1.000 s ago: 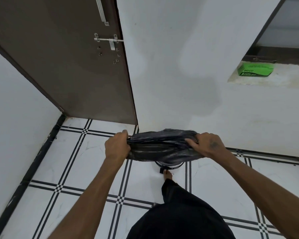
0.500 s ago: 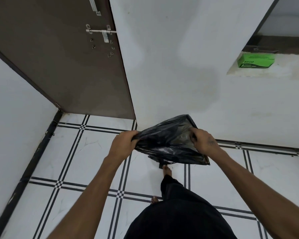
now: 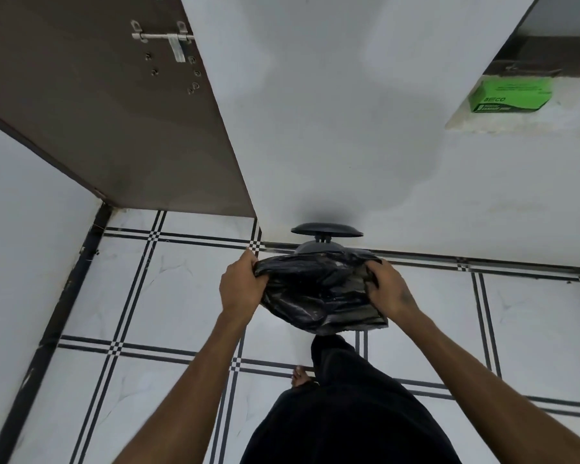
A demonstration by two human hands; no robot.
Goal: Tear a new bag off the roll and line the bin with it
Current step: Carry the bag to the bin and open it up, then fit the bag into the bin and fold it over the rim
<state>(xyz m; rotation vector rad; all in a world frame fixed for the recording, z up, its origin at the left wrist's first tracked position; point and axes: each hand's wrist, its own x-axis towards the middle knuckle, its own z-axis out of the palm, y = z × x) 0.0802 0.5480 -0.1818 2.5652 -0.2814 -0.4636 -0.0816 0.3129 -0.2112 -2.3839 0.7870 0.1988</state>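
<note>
White tiled floor (image 3: pixel 188 296) with black double grout stripes and small checker crossings. Plain white walls (image 3: pixel 332 112), faint grey stain patches. Brown door (image 3: pixel 98 112) at upper left, open against the side wall, metal slide bolt (image 3: pixel 163 36) near its edge. Recessed ledge (image 3: pixel 570 115) upper right holding a green box (image 3: pixel 511 95).

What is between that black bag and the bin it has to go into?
Nothing visible. Both hands, left hand and right hand, hold the bag right over the bin, whose lid stands raised behind it. The bag hides the bin's opening.
</note>
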